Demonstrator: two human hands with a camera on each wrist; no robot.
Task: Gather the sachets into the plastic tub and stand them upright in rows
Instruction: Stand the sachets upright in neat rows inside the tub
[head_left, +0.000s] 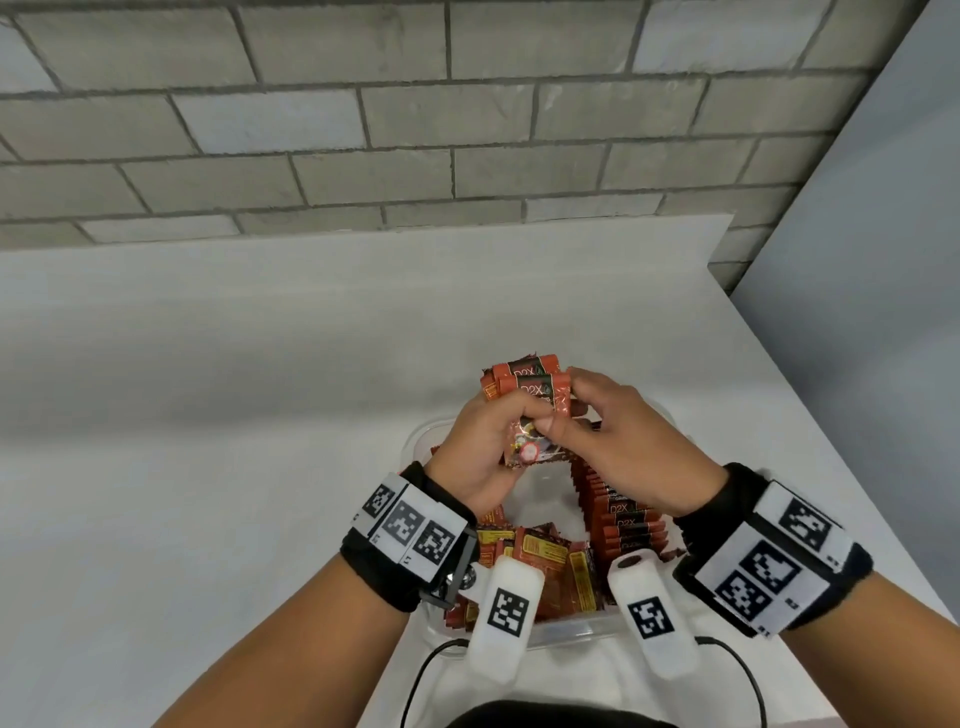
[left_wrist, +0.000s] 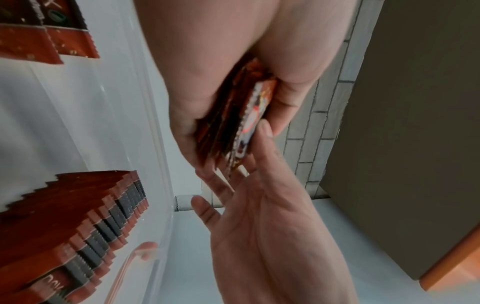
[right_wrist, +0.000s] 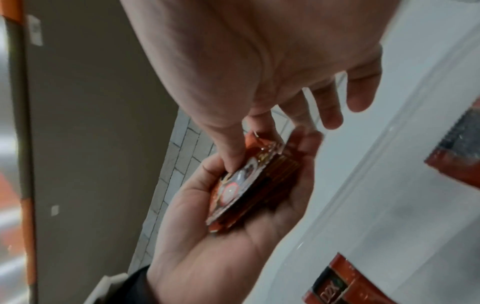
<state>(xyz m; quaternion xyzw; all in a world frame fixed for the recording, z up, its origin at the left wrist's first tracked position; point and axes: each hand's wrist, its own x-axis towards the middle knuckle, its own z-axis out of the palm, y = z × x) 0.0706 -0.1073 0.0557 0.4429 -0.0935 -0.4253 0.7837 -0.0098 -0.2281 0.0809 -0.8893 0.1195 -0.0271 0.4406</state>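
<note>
A stack of red-brown sachets (head_left: 527, 389) is held over the clear plastic tub (head_left: 571, 630). My left hand (head_left: 493, 431) grips the stack from the left and below, fingers curled round it. My right hand (head_left: 576, 415) pinches the front sachet between thumb and forefinger. In the left wrist view the stack (left_wrist: 233, 127) sits edge-on in the left palm, with the right hand (left_wrist: 259, 205) reaching up to it. Inside the tub, a row of upright sachets (head_left: 623, 519) lines the right side. Several loose sachets (head_left: 545, 566) lie flat at the front left.
The tub stands on a white table (head_left: 208, 415) against a grey brick wall (head_left: 363, 130). The table's right edge (head_left: 831, 441) runs diagonally beside a grey panel (head_left: 883, 260). Black cables (head_left: 421, 675) trail at the near edge.
</note>
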